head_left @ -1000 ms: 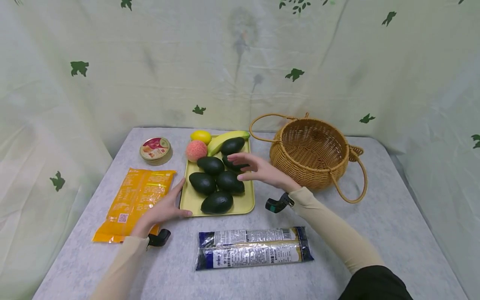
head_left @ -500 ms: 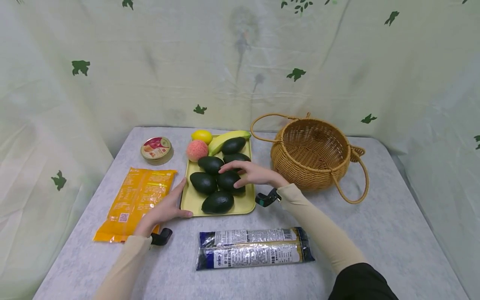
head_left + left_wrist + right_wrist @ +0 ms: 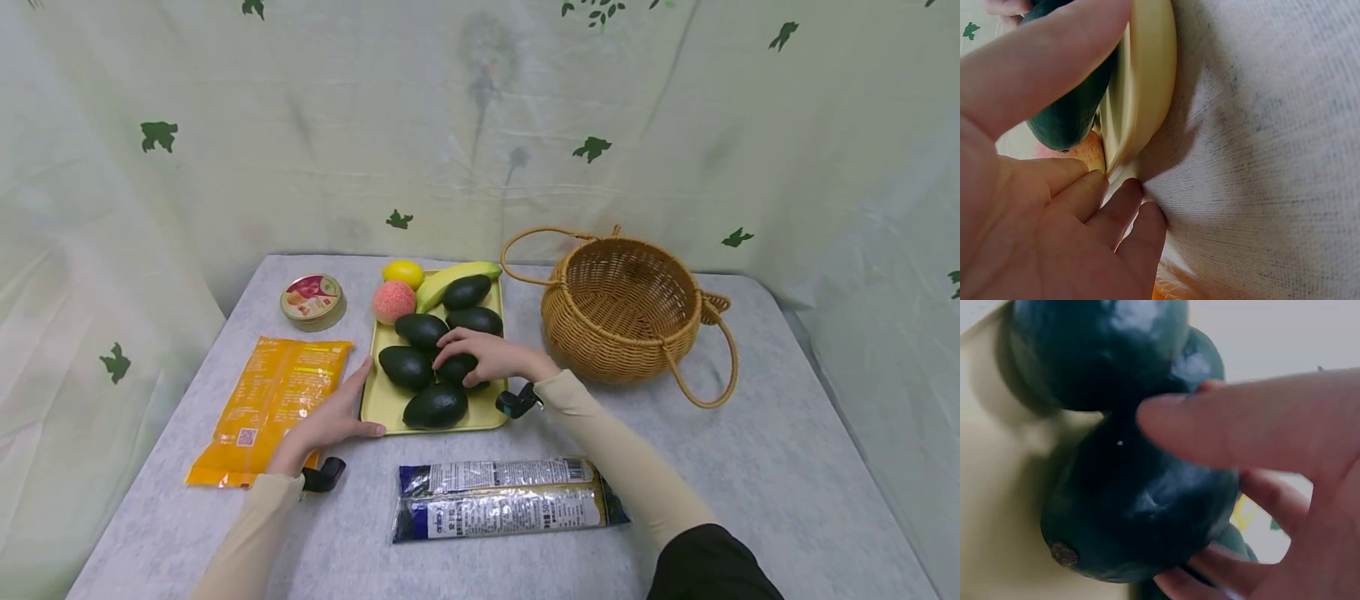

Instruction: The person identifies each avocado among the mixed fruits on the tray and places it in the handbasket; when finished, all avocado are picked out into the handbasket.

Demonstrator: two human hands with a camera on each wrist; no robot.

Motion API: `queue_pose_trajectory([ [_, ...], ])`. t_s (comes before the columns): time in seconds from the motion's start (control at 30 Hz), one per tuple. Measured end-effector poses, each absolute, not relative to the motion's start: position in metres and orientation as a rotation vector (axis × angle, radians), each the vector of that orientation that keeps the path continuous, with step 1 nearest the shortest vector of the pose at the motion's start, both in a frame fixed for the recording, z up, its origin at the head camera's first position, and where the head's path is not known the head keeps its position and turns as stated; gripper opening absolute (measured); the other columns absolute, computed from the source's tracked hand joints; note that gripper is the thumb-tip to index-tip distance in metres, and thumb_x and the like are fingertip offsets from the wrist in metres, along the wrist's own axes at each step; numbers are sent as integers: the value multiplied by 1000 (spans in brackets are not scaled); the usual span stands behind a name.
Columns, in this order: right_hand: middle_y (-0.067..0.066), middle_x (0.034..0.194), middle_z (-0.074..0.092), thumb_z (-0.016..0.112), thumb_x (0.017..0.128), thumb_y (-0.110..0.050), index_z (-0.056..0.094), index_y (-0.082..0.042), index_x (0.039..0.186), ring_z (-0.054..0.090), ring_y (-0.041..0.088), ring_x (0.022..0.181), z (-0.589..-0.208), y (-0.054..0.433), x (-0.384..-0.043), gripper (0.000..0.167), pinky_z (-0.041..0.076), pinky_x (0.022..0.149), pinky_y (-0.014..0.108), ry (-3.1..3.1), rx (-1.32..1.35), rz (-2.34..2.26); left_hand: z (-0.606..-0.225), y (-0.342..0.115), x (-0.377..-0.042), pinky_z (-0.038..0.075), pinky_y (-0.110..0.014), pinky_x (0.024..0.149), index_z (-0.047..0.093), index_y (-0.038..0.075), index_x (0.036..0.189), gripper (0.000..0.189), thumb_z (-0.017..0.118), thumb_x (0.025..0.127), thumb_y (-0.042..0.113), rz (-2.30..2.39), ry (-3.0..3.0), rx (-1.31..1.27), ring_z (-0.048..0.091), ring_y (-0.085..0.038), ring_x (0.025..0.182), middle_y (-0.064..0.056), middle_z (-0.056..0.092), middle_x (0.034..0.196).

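Observation:
On the grey tabletop lies a yellow tray (image 3: 384, 410) holding several dark green avocados. My right hand (image 3: 495, 354) curls over one avocado (image 3: 454, 367) in the tray's middle right; in the right wrist view the thumb lies along this avocado (image 3: 1141, 506) and the fingers reach round its far side. Another avocado (image 3: 435, 406) sits just in front of it. My left hand (image 3: 327, 419) steadies the tray's front left corner, fingers extended along the side and thumb at the front edge. In the left wrist view the fingertips are right at the tray rim (image 3: 1155, 81).
A lemon (image 3: 403, 273), a pink round fruit (image 3: 393, 302) and a banana (image 3: 450, 279) fill the tray's far end. A wicker basket (image 3: 600, 350) stands right. Left are a round tin (image 3: 312, 300) and an orange packet (image 3: 277, 400); a long dark-ended packet (image 3: 510, 500) lies in front.
My right hand has come down and toward me, from above the avocados onto the middle-right one, and its fingers have closed round it. The left hand has stayed at the tray corner.

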State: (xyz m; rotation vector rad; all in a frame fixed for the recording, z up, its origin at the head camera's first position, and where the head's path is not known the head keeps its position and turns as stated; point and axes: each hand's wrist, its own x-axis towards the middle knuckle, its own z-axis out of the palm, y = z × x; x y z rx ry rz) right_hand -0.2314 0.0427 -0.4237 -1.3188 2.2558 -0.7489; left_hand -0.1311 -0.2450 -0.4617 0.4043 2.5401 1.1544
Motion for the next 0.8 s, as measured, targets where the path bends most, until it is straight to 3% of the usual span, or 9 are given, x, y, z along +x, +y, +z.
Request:
queue_pose_trajectory([
  [0.2,9,136,44,72,77,0,65,-17,121,42,24,124,-427,44,-226,47,39,98,34,2368,-1275,-726,-461,-245,-131,8,-59,110,3,-9,149,111,82,76,19,1161,2542,415,6,-45,140,-30,3,154],
  [0.4,8,132,47,74,75,0,67,-12,118,41,22,125,-428,61,-229,46,37,101,37,2257,-1162,-1015,-463,-245,-130,9,-59,110,3,-9,149,110,82,77,19,1144,2549,412,7,-44,141,-29,3,155],
  [0.57,7,138,45,74,81,-5,62,-10,126,41,18,124,-416,79,-231,47,38,100,40,2039,-1019,-1327,-462,-244,-130,10,-59,110,4,-9,149,110,82,76,19,1134,2554,409,8,-45,140,-30,4,154],
  [0.8,2,141,46,68,87,-9,56,-10,132,36,18,132,-381,99,-225,46,29,108,42,1936,-992,-1595,-462,-244,-131,10,-59,110,4,-9,149,110,81,77,20,1138,2552,414,8,-45,140,-30,3,154],
])
